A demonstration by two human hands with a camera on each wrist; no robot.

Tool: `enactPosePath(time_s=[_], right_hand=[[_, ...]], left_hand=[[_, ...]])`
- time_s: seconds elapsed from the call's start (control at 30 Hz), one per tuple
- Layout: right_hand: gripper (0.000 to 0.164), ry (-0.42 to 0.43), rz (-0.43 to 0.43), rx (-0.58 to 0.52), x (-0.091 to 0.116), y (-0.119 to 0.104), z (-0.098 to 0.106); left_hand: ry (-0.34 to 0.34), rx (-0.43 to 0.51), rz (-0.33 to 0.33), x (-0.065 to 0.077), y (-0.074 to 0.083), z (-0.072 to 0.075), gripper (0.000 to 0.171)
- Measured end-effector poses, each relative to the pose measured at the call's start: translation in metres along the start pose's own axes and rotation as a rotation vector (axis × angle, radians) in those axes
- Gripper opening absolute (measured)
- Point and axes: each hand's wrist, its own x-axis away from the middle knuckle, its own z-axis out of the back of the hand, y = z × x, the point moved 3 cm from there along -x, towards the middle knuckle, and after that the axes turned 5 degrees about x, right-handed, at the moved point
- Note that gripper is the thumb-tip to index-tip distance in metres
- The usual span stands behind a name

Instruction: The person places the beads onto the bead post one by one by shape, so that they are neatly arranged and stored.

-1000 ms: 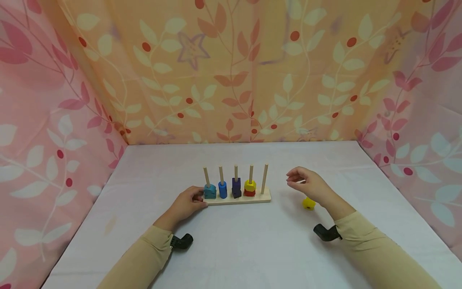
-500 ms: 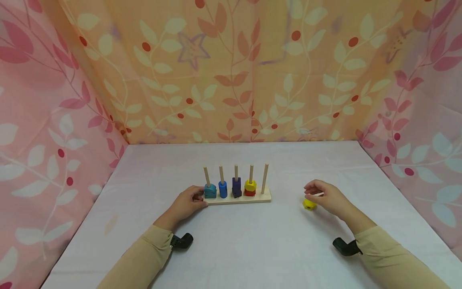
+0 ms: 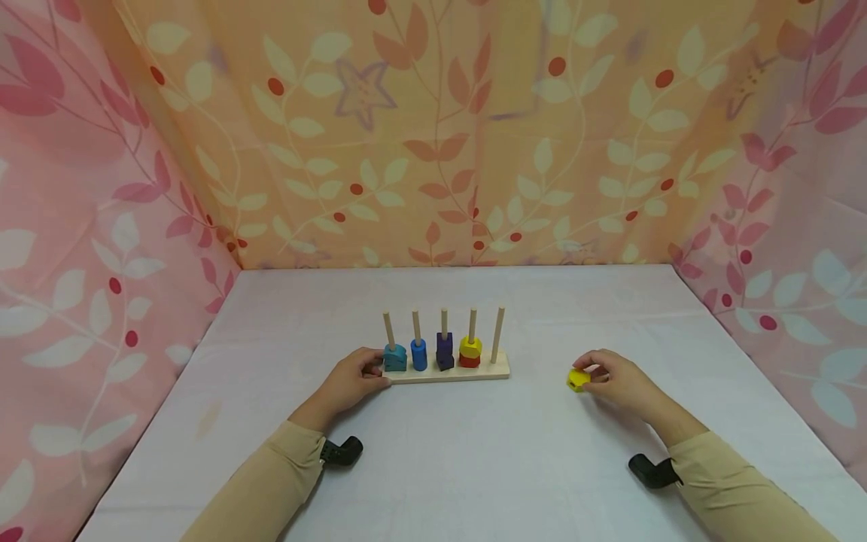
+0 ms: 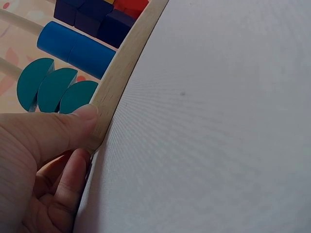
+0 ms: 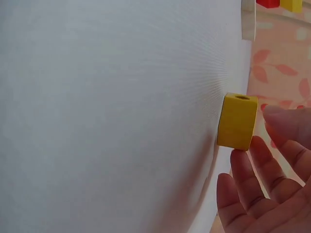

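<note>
A wooden peg stacker (image 3: 447,379) with several upright pegs stands mid-table. Teal half-round blocks (image 3: 395,359), blue cylinders (image 3: 419,355), dark purple blocks (image 3: 444,351) and a yellow block over red (image 3: 470,351) sit on its pegs; the rightmost peg (image 3: 497,336) is bare. My left hand (image 3: 348,379) grips the left end of the base, its thumb (image 4: 82,124) on the wood. At right, my right hand (image 3: 619,384) reaches around a loose yellow block (image 3: 578,379) with a hole. Fingertips touch the block's side in the right wrist view, while the thumb (image 5: 282,121) looks slightly apart.
White cloth (image 3: 474,467) covers the table. Patterned fabric (image 3: 433,150) hangs behind it and along both sides. A black wrist camera (image 3: 653,471) sticks out from the right sleeve, another camera (image 3: 343,452) from the left.
My right hand has moved right and down to the loose yellow block, which has turned slightly in the last half second. The left hand stays on the stacker.
</note>
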Motion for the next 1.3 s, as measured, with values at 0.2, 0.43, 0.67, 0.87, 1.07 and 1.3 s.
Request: enactPosePath(time_s=[0.2, 0.43, 0.67, 0.87, 1.07, 1.3], right_hand=[[0.027, -0.06, -0.098, 0.028, -0.001, 0.004, -0.004], [0.017, -0.1, -0.096, 0.05, -0.002, 0.002, -0.007], [0.016, -0.106, -0.086, 0.049, -0.003, -0.001, -0.007], [0.022, -0.123, -0.028, 0.053, -0.002, -0.007, -0.003], [0.023, -0.192, 0.061, 0.115, 0.0, -0.015, -0.007], [0.019, -0.144, 0.123, 0.152, -0.008, -0.029, -0.005]], left_hand=[[0.0, 0.001, 0.009, -0.001, -0.001, 0.0, 0.046], [0.002, 0.01, 0.023, 0.0, -0.001, 0.0, 0.047], [-0.001, 0.007, 0.011, -0.001, -0.003, -0.001, 0.045], [0.001, 0.006, 0.013, -0.001, -0.002, 0.0, 0.045], [0.004, 0.002, 0.017, 0.0, -0.002, 0.0, 0.046], [0.002, -0.016, 0.023, -0.001, -0.004, -0.001, 0.047]])
